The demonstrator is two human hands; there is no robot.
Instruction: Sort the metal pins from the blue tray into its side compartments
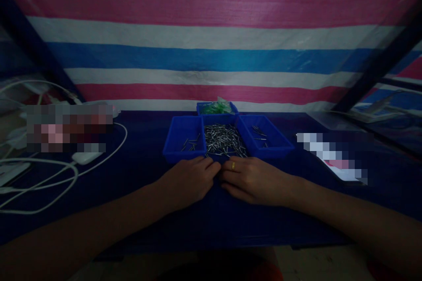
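Observation:
My left hand (190, 179) and my right hand (251, 178) rest on the dark blue table just in front of three blue trays, fingertips almost meeting. Both hands have their fingers curled and pinched together; what they hold is too small and dark to make out. A gold ring sits on a finger of my right hand. The middle tray (220, 119) holds a heap of small metal pins (224, 140). The left tray (176, 129) and the right tray (278, 138) each hold only a few pins.
A fourth blue tray (199, 106) with green pieces stands behind the three. White cables (62, 175) and a white adapter (86, 157) lie at the left. A flat object (343, 171) lies at the right. A striped tarpaulin (211, 39) hangs behind the table.

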